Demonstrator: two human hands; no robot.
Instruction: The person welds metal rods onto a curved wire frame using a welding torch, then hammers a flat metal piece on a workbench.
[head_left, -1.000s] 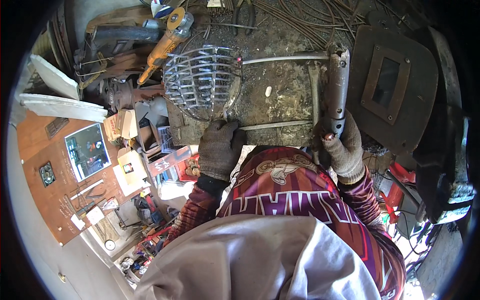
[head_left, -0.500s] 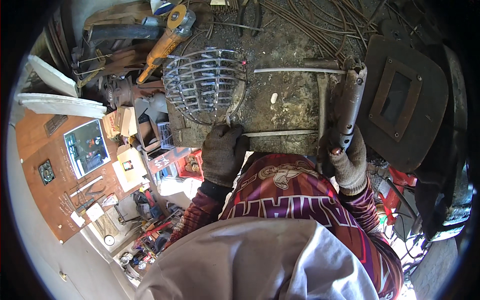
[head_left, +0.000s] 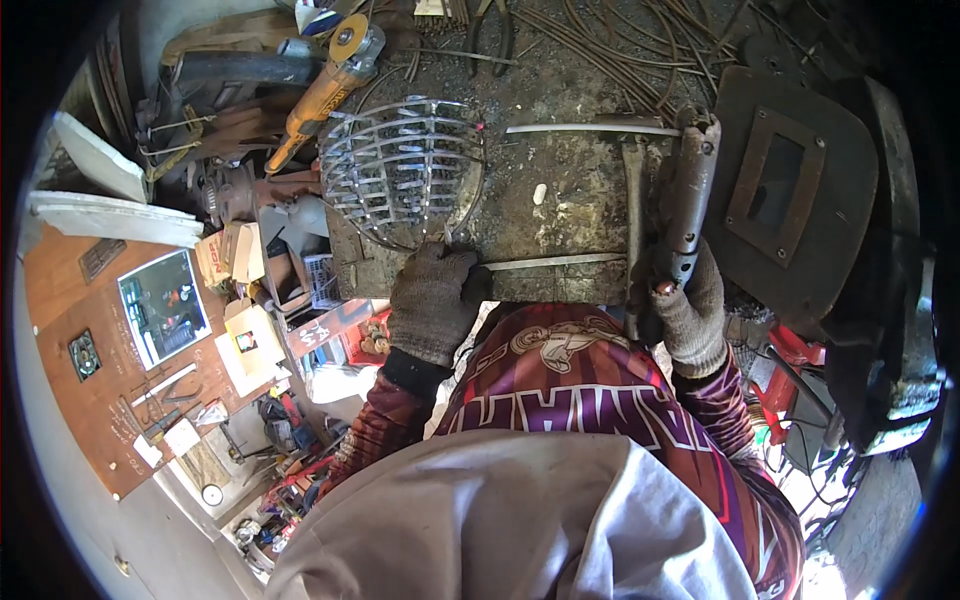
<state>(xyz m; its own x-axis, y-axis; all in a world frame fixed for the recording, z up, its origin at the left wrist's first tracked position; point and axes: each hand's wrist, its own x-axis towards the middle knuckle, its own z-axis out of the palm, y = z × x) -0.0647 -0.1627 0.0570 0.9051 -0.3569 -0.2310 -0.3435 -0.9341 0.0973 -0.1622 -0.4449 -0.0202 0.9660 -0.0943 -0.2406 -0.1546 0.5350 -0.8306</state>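
Stained workbench [head_left: 575, 205], brown board [head_left: 60, 290], right hand [head_left: 697, 320] clasping tube [head_left: 693, 185], grip of left hand [head_left: 433, 305] unclear

Worktop [head_left: 515, 222], showing its broadest open stretch between the barred metal frame [head_left: 402, 165] at left and a long metal bar [head_left: 634, 200] at right; a pale far strip [head_left: 590, 128] and a near strip [head_left: 555, 262] bound it, and a small white lump [head_left: 540, 193] lies within. A narrow gap separates the frame from the far strip's left end, while pliers [head_left: 503, 45] and loose rods [head_left: 620, 62] obstruct the back. Rightward passage is blocked by the bar, the grey tube [head_left: 693, 180] in the right hand [head_left: 690, 310] and the dark mask [head_left: 800, 230]; leftward, by the frame, the orange grinder [head_left: 325, 105] and, at the near edge, the left hand [head_left: 435, 300].
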